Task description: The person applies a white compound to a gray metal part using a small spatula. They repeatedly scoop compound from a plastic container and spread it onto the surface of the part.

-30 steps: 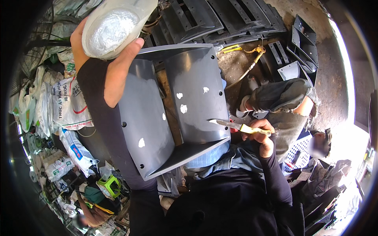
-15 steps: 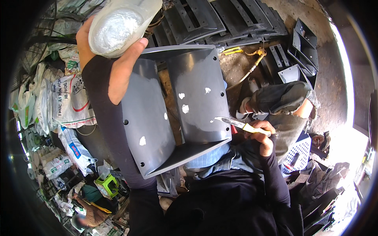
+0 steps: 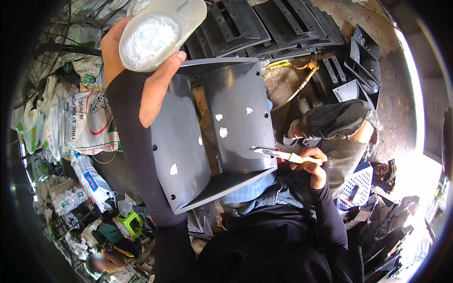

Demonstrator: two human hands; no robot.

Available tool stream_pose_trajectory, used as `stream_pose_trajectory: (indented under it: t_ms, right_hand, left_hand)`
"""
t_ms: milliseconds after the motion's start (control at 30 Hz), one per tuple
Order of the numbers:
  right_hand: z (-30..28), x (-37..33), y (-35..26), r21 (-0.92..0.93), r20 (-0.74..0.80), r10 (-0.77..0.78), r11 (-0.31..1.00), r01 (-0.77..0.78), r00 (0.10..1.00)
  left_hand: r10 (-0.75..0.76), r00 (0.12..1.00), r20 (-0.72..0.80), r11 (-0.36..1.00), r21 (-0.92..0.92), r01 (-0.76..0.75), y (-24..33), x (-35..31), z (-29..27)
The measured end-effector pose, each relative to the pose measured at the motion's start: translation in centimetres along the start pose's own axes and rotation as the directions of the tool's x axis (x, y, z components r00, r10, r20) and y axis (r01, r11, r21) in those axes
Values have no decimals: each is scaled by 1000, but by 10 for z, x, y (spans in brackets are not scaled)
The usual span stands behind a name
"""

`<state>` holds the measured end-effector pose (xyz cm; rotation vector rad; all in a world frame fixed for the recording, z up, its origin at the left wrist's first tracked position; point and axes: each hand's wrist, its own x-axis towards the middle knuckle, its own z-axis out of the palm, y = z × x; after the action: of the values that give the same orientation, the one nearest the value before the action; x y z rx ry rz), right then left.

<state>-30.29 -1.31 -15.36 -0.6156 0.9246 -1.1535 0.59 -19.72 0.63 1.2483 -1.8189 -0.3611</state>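
My left hand (image 3: 155, 96) grips a cut translucent plastic container (image 3: 191, 19) with white paste (image 3: 152, 38) inside, above the far left corner of a dark grey moulded frame (image 3: 236, 96). This frame lies tilted across my lap, with two curved panels, a gap between them and holes along its sides. Several white paste patches (image 3: 223, 132) dot both panels. My right hand (image 3: 312, 166) is closed round the yellow handle of a putty knife (image 3: 298, 158). Its whitish blade points left, the tip at the lower part of the right panel; part of my left fingers is hidden behind the container.
Similar dark frames (image 3: 288, 23) are stacked at the back, with more at the far right (image 3: 365, 59). A hose with a brass fitting (image 3: 306, 78) lies on the floor. White sacks (image 3: 92, 120) and a green stool (image 3: 130, 224) stand left, near another person (image 3: 111, 262). A perforated basket (image 3: 356, 186) is at right.
My left hand and the container have shifted right and slightly down, and the frame has moved a little right. The knife tip has moved slightly down and left over the panel.
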Motion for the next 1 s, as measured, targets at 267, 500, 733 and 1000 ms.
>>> stream_pose_trajectory:
  t_ms: [267, 500, 733, 1000]
  right_hand:
    - [-2, 5, 3, -61, 7, -19, 998, 19, 1000]
    - [-4, 5, 0, -69, 21, -9, 998, 11, 1000]
    - [-7, 4, 0, -100, 44, -41, 994, 45, 998]
    - [-4, 4, -1, -141, 25, -29, 989, 32, 999]
  left_hand:
    - [-45, 999, -5, 998, -43, 45, 2, -3, 1]
    - [-39, 998, 51, 997, -71, 42, 5, -2, -2]
    - [-19, 1000, -13, 1000, -20, 19, 3, -2, 1]
    - [-42, 999, 3, 999, -15, 42, 4, -3, -1]
